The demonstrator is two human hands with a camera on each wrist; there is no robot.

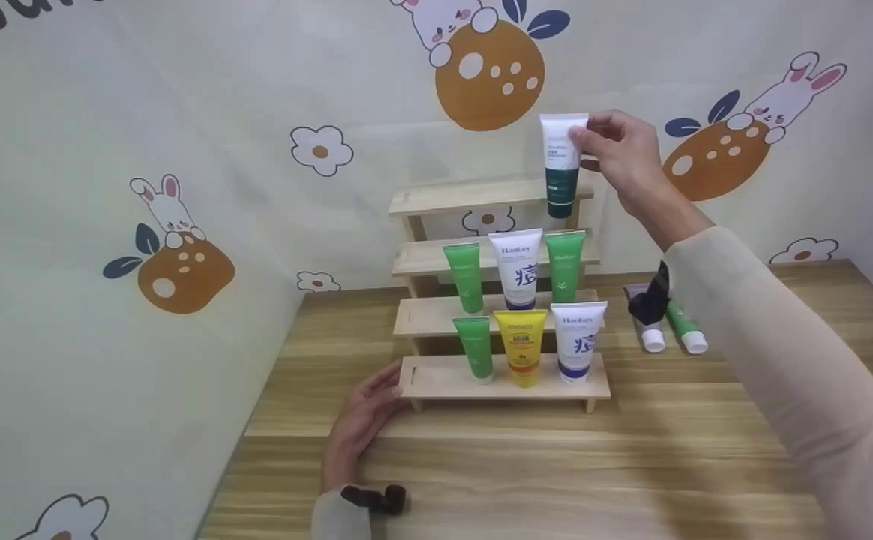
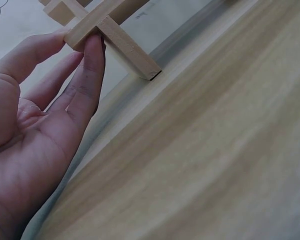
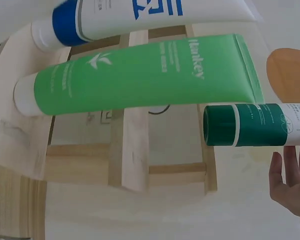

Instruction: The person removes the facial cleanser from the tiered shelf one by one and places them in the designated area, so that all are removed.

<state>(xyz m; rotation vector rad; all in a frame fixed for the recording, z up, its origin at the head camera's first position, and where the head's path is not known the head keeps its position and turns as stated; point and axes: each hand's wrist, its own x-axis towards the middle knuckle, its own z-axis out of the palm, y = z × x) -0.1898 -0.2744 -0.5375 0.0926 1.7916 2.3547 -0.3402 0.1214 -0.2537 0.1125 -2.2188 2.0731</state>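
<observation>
Head view, white-green tube [image 1: 561, 178] pinched by right hand [image 1: 626, 152], well above left hand [image 1: 365, 412] gripping wooden stand [image 1: 438, 380]

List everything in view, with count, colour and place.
Rack: 1, pale wood, standing on the table
White-and-dark-green tube: 1, held at the top step's right end
Green tubes: 4, two on the second step up, one on the bottom step, one lying right of the rack
White-and-blue tubes: 2, second step up and bottom step
Yellow tube: 1, bottom step
Greyish tube: 1, lying right of the rack, partly hidden
Table: 1, brown, under the rack
Printed backdrop: 1, off-white, behind the rack
Wrist devices: 2, black, one per wrist
Sleeves: 2, beige, on both arms
Left hand: 1, bare, holding the bottom step's left end
Right hand: 1, bare, pinching the white-and-dark-green tube
</observation>
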